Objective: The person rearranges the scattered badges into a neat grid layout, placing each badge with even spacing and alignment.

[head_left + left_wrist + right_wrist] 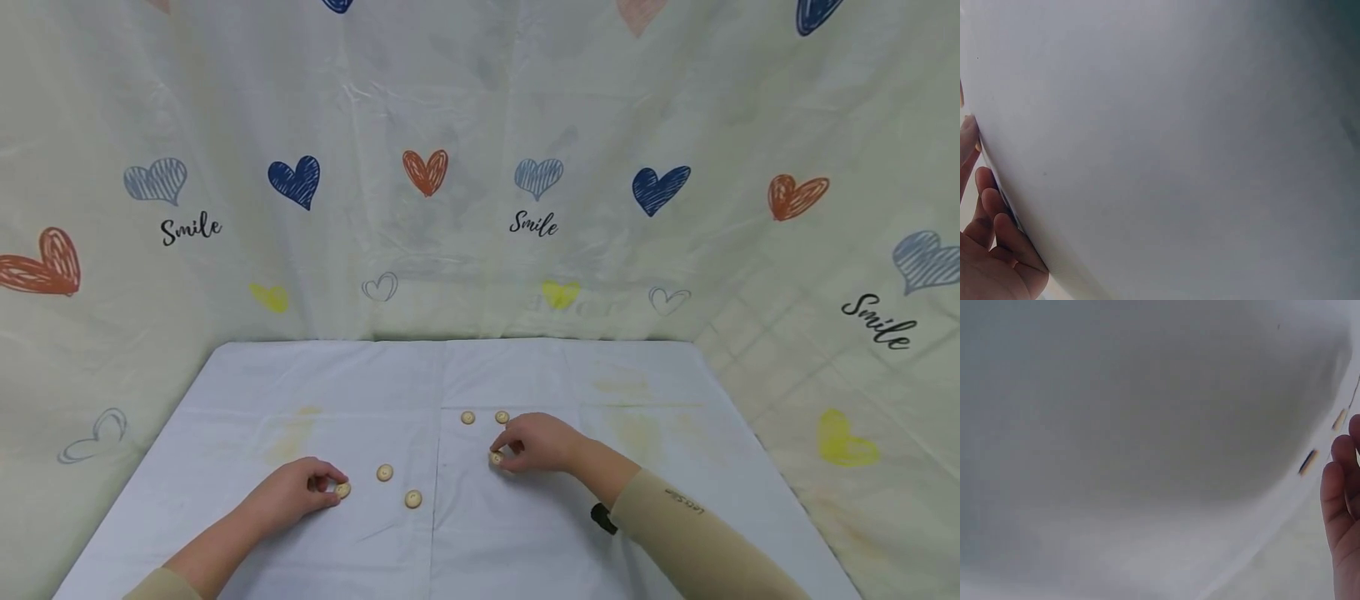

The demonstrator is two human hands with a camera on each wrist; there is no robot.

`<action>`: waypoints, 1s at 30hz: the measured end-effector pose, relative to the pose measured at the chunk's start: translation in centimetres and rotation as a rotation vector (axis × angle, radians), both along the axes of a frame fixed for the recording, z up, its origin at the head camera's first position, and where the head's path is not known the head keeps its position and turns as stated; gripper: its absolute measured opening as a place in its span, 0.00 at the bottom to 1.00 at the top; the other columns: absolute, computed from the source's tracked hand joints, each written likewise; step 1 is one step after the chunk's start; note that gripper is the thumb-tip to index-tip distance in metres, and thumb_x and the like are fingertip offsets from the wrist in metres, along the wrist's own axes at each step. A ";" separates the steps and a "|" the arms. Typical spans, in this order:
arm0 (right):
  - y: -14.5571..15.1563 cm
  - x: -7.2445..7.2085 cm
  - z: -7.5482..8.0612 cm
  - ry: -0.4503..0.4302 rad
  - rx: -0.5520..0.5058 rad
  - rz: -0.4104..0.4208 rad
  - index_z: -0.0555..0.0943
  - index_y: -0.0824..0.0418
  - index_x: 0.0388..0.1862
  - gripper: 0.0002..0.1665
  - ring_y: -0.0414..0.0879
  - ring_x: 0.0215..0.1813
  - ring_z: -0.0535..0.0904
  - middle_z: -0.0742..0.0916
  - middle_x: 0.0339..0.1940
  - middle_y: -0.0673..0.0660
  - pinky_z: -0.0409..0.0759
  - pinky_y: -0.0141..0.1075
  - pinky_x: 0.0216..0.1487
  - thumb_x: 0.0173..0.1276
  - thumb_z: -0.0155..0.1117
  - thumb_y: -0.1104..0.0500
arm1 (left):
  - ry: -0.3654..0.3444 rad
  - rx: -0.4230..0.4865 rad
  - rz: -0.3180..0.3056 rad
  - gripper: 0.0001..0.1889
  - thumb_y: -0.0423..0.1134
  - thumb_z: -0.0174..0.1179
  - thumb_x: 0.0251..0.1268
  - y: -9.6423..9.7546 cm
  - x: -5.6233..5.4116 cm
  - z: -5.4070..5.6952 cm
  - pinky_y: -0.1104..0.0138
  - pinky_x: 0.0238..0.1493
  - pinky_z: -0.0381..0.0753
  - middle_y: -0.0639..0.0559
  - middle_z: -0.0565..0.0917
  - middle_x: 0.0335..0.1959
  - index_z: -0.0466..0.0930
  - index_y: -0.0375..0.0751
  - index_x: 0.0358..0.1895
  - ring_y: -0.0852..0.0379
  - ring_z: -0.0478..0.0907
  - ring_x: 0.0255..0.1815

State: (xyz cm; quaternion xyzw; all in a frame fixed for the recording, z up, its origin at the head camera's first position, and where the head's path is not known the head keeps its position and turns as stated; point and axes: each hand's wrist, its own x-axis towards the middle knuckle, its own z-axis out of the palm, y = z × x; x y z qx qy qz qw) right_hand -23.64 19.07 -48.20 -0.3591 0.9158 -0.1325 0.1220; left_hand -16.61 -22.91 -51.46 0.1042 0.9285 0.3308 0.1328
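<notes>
Six round buttons, on white tabletop.
Left hand: pinched the left button at its edge. Right hand: pinched the right button. Loose near pair lay between the hands; loose far pair lay beyond. Judged hazards: a thin disc, held only by fingertips, could have slipped and skidded; the right hand, just beside the far pair's right member, could have knocked it askew.
</notes>
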 end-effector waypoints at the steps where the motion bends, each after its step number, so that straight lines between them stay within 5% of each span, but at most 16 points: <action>1: 0.5 -0.3 0.1 -0.006 0.004 -0.022 0.89 0.46 0.45 0.11 0.34 0.27 0.70 0.76 0.21 0.38 0.71 0.31 0.35 0.64 0.69 0.50 | 0.003 0.002 -0.002 0.11 0.46 0.73 0.55 0.0 0.0 0.0 0.66 0.33 0.68 0.58 0.74 0.29 0.87 0.53 0.41 0.60 0.69 0.30; 13: 5.9 -3.5 0.1 0.018 0.055 -0.249 0.89 0.45 0.45 0.11 0.38 0.30 0.71 0.77 0.24 0.41 0.70 0.37 0.37 0.63 0.72 0.50 | -0.007 0.005 0.000 0.11 0.46 0.73 0.56 0.0 0.2 0.4 0.66 0.34 0.69 0.57 0.74 0.29 0.87 0.53 0.42 0.60 0.69 0.30; 30: 7.2 -4.6 -0.9 0.111 0.096 -0.218 0.88 0.47 0.50 0.14 0.38 0.34 0.72 0.82 0.31 0.38 0.72 0.37 0.41 0.66 0.70 0.50 | -0.010 0.006 0.004 0.11 0.46 0.73 0.56 0.1 0.2 0.3 0.66 0.33 0.69 0.57 0.74 0.30 0.87 0.54 0.42 0.60 0.69 0.30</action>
